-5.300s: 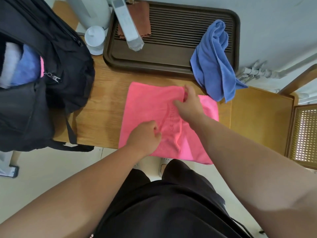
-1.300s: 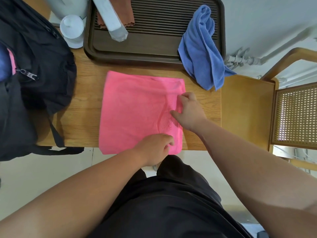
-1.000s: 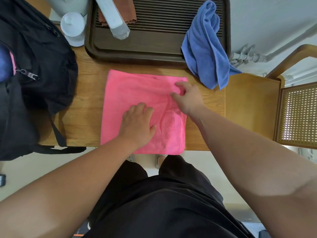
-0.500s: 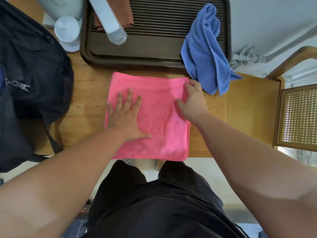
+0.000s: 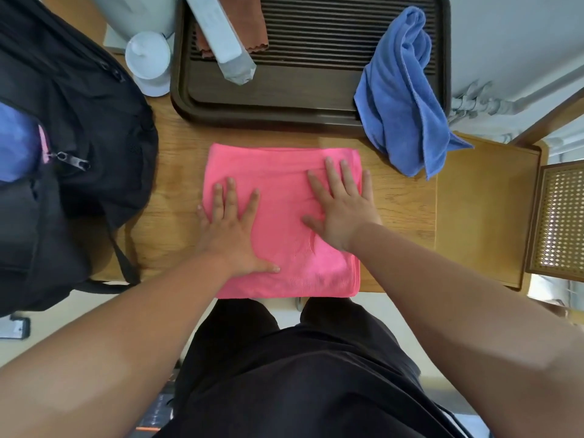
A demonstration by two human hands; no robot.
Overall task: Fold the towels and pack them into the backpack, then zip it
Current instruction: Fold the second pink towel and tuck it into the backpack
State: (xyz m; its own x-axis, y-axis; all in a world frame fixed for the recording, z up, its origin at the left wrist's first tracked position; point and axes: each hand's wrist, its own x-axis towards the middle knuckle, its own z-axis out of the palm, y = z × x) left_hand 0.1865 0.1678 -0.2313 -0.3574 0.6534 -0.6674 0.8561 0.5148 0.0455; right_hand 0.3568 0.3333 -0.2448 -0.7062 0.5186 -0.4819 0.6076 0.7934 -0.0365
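A pink towel (image 5: pixel 284 197), folded into a near square, lies flat on the wooden table (image 5: pixel 170 191), its near edge overhanging the table front. My left hand (image 5: pixel 230 229) presses flat on its left part with fingers spread. My right hand (image 5: pixel 343 207) lies flat on its right part, fingers apart. A crumpled blue towel (image 5: pixel 401 99) hangs over the right end of the dark tray (image 5: pixel 284 109). The black backpack (image 5: pixel 79 147) stands open at the left, with a blue towel (image 5: pixel 15 147) and a strip of pink showing inside by the zipper pull (image 5: pixel 68 159).
On the dark slatted tray lie a long clear bottle (image 5: pixel 224 42) and a brown cloth (image 5: pixel 249 30). A white lidded cup (image 5: pixel 148 61) stands left of the tray. A lower wooden surface (image 5: pixel 483 210) and a cane chair (image 5: pixel 559 216) are at the right.
The pink towel went from a loose fold held by both hands to a squared fold. Both hands opened and now press flat on it, the right hand spreading in the last half second.
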